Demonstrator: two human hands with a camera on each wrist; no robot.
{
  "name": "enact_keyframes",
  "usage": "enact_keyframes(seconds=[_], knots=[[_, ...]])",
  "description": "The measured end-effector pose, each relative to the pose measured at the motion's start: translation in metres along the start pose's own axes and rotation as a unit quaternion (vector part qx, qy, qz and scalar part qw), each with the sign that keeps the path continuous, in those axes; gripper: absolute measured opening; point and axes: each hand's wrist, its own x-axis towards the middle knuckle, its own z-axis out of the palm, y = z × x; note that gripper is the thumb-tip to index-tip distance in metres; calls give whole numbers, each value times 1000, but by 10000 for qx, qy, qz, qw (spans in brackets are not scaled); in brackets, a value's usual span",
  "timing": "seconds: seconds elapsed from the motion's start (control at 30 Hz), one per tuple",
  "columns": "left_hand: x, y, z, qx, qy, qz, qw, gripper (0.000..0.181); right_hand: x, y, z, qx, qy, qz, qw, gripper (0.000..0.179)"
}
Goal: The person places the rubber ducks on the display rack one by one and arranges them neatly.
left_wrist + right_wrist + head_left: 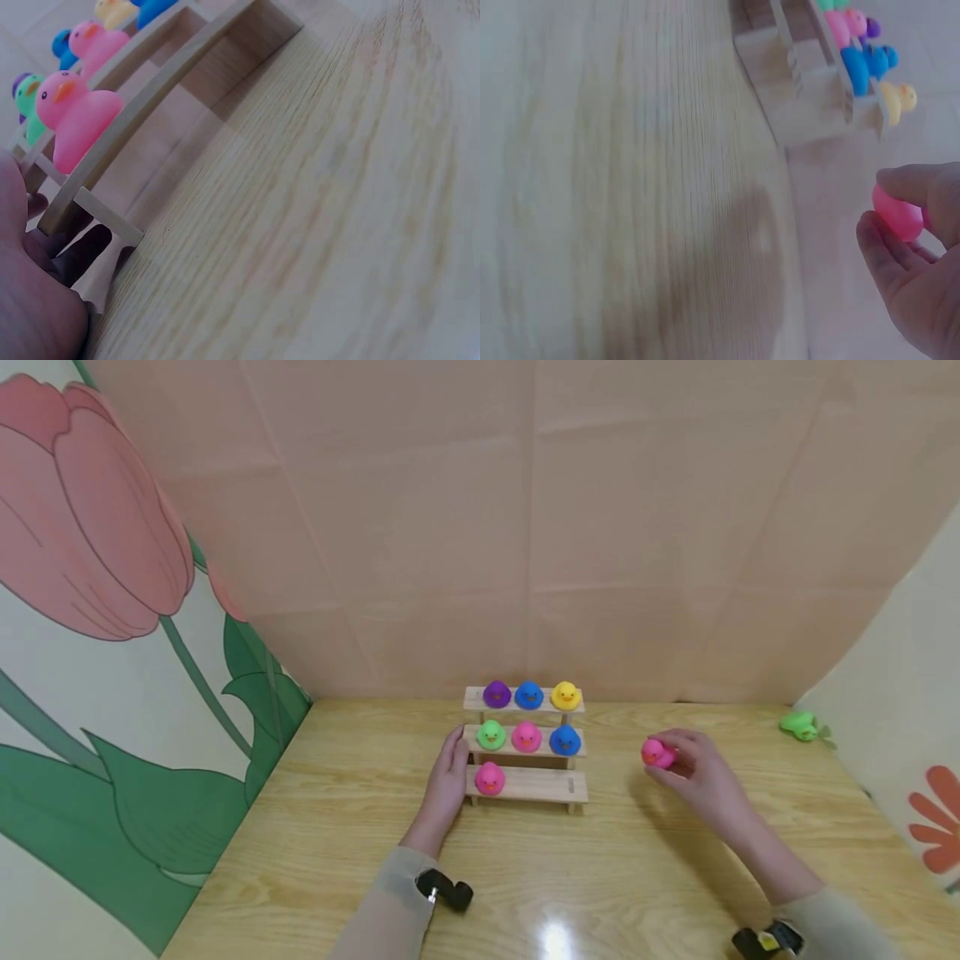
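Observation:
A three-tier wooden stand (536, 785) is at the middle of the table, with small rubber ducks on its steps. My left hand (448, 781) grips its left end, fingers reaching under the lowest step in the left wrist view. On that step one pink duck (490, 779) sits at the left. The middle step bears a green duck (491, 735), a pink duck (527, 737) and a blue duck (566, 741). Purple (497, 694), blue (529, 695) and yellow ducks (566, 696) line the top. Right of the stand, my right hand (697, 772) pinches another pink duck (657, 753) above the table.
A green toy (799, 725) lies at the table's far right edge, by the white wall. Behind the table (360, 793) hangs a pinkish cloth (525, 527). A panel with a painted tulip (90, 510) borders the left side.

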Motion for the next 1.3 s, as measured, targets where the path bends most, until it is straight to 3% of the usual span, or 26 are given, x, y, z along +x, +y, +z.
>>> enact_keyframes(seconds=[0.33,0.5,0.8,1.3], knots=[[1,-1,-1,15,-4,-15,10000,57,-6,-25,17,148,-199,324,9992,46],[2,-1,0,-19,-22,-8,10000,57,-11,-34,27,361,-129,186,9991,46],[1,-3,-1,46,-6,26,10000,58,-16,-50,47,121,-189,-23,9997,41],[1,-3,-1,31,-22,26,10000,57,-18,-74,89,60,-407,17,9992,44]])
